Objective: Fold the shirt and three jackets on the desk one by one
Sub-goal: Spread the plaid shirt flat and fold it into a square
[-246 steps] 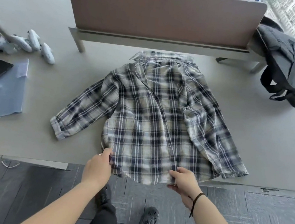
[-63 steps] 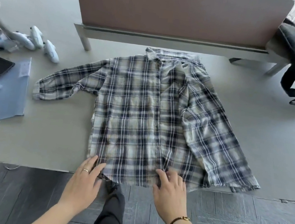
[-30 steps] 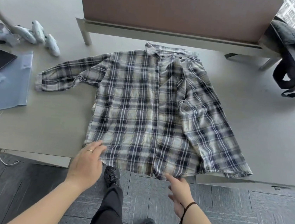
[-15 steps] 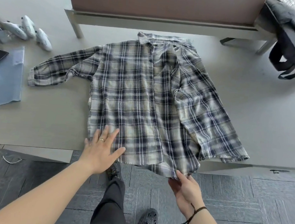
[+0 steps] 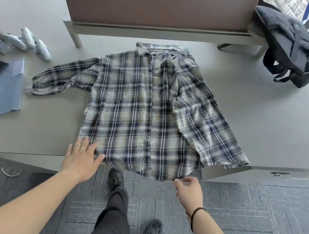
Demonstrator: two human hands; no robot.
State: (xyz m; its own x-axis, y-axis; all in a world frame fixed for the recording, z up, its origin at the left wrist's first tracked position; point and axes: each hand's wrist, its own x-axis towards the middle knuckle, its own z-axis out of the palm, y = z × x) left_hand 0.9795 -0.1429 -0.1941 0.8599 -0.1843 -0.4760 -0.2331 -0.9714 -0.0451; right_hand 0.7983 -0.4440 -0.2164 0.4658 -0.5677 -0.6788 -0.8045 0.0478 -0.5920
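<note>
Left hand lies flat with fingers straight and spread, pressing the near left corner of the shirt against the desk by its front edge. A ring sits on one finger. Right hand hangs just off the desk edge, below the shirt's near right hem; its fingers are loosely curled and the fingertips meet the cloth that droops over the edge, though whether they pinch it I cannot tell. A dark band circles that wrist.

Plaid and buttoned, the shirt lies face up in the middle of the desk, collar far from the person, hem at the near edge and partly overhanging it. Its sleeve on the person's left stretches out sideways across the desk; the other sleeve lies angled down along the body toward the near right, cuff at the desk edge.

Behind the collar stands a brown divider. A dark jacket is heaped at the far right of the desk beside the divider's end. Several white objects and a blue sheet lie at the left.
</note>
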